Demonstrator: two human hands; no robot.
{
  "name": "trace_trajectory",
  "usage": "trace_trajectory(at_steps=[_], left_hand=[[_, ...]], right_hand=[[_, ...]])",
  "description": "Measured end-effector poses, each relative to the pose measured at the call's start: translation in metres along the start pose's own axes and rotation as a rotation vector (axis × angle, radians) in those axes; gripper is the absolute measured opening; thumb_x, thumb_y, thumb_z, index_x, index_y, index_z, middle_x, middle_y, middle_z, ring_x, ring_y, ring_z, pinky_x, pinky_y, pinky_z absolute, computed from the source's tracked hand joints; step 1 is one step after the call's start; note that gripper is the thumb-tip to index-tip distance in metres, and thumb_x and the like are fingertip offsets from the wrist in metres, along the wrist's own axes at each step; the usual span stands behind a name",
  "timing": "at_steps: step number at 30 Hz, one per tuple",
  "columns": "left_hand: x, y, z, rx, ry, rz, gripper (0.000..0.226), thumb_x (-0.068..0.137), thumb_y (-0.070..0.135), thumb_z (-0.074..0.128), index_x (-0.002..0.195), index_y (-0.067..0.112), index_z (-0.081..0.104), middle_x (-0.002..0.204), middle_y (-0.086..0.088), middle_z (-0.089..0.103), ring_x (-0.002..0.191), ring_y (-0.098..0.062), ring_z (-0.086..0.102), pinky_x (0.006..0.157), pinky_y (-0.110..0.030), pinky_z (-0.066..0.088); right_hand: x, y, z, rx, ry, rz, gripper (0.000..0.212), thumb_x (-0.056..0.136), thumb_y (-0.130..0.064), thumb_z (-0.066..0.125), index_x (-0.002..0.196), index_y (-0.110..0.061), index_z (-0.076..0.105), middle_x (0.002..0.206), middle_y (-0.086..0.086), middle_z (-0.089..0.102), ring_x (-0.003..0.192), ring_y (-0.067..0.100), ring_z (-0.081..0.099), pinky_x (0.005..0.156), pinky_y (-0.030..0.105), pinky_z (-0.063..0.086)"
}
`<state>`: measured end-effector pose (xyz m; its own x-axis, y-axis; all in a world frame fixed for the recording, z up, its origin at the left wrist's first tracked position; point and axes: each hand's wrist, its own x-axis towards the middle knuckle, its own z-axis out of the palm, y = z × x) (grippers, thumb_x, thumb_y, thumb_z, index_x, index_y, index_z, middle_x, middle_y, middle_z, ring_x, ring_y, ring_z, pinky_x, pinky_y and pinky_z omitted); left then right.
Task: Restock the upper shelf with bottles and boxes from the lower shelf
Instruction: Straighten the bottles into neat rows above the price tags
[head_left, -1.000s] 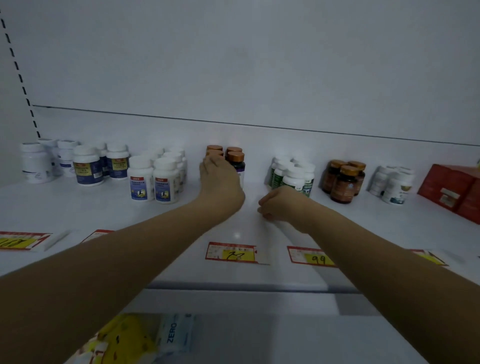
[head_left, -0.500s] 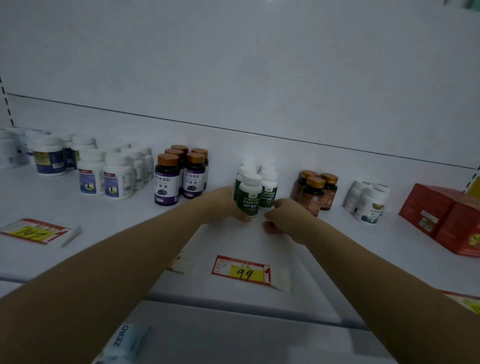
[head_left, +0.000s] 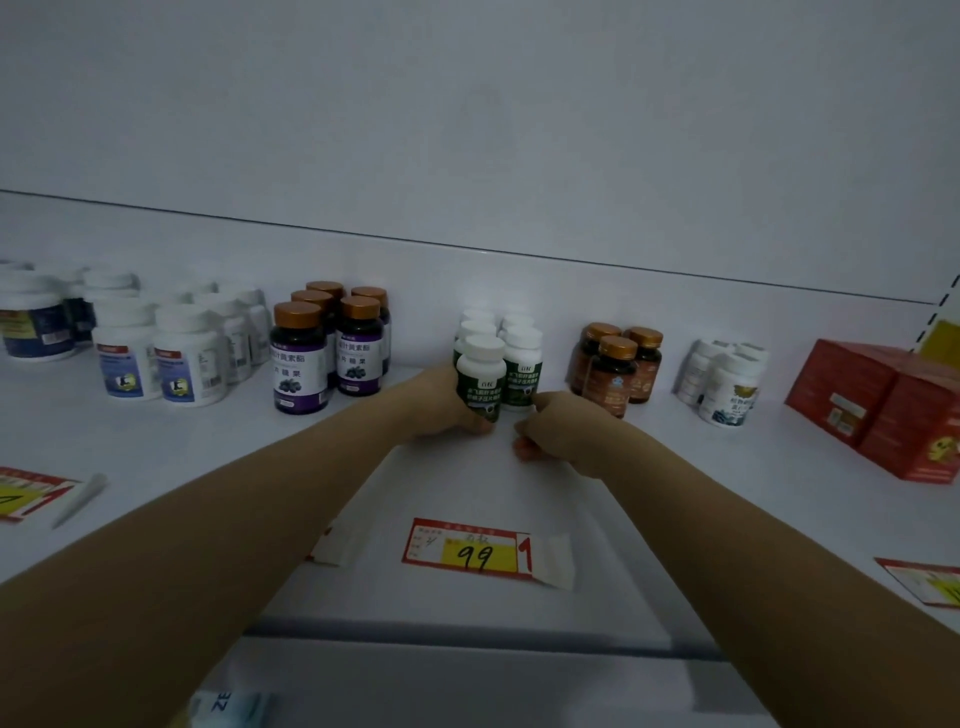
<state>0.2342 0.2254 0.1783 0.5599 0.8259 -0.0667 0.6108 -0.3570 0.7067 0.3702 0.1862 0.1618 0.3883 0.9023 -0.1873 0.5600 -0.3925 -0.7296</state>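
Left hand (head_left: 447, 402): my fingers wrap the front green-label bottle (head_left: 480, 376), standing at 12 o'clock on the upper shelf (head_left: 623, 499).
Right hand (head_left: 550, 428): curled loosely beside the cluster, holding nothing I can see.
Progress: several groups stocked; lower shelf mostly hidden, remainder unclear.

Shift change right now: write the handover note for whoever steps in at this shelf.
Left hand: holds the front white-capped, green-labelled bottle at the base.
Right hand: loosely curled beside the neighbouring green-labelled bottle; grip unclear.
Upper white shelf: bottle groups line the back wall, red cardboard boxes far right.
Done: green-labelled cluster stands by the yellow 99 price tag.
Left: square up that bottle; lower shelf stock is barely visible.
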Motion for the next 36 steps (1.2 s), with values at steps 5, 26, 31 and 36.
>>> trace_trajectory(at_steps=[5, 26, 31, 36], left_hand=[[0.004, -0.003, 0.001, -0.044, -0.017, -0.013, 0.053, 0.075, 0.01, 0.075, 0.125, 0.009, 0.056, 0.125, -0.011, 0.06, 0.11, -0.023, 0.056, 0.093, -0.028, 0.04], [0.024, 0.116, 0.09, 0.163, 0.073, -0.019, 0.053, 0.089, 0.019, 0.063, 0.134, 0.002, 0.042, 0.136, -0.015, 0.049, 0.122, -0.026, 0.05, 0.091, -0.027, 0.041], [0.04, 0.12, 0.104, 0.161, 0.114, -0.058, 0.038, 0.094, 0.017, 0.052, 0.127, 0.0, 0.049, 0.131, -0.018, 0.053, 0.12, -0.029, 0.051, 0.089, -0.029, 0.04], [0.049, 0.117, 0.11, 0.183, 0.139, -0.05, 0.04, 0.094, 0.02, 0.053, 0.13, 0.004, 0.047, 0.134, -0.015, 0.051, 0.121, -0.028, 0.05, 0.093, -0.025, 0.038]], right_hand=[[-0.007, -0.003, -0.001, -0.048, 0.012, 0.042, 0.028, 0.093, -0.01, 0.05, 0.117, 0.003, 0.055, 0.089, 0.008, 0.065, 0.084, 0.019, 0.062, 0.096, 0.033, 0.051], [0.008, 0.085, -0.108, -0.62, 0.16, -0.113, 0.031, 0.093, -0.02, 0.047, 0.12, -0.007, 0.053, 0.121, 0.012, 0.06, 0.105, 0.024, 0.059, 0.073, 0.025, 0.043], [0.03, 0.095, -0.109, -0.579, 0.129, -0.143, 0.036, 0.096, -0.025, 0.043, 0.127, -0.006, 0.044, 0.124, 0.013, 0.054, 0.115, 0.027, 0.052, 0.085, 0.028, 0.041], [0.034, 0.101, -0.109, -0.619, 0.131, -0.161, 0.041, 0.097, -0.029, 0.036, 0.13, -0.005, 0.042, 0.13, 0.017, 0.05, 0.123, 0.033, 0.044, 0.097, 0.034, 0.039]])
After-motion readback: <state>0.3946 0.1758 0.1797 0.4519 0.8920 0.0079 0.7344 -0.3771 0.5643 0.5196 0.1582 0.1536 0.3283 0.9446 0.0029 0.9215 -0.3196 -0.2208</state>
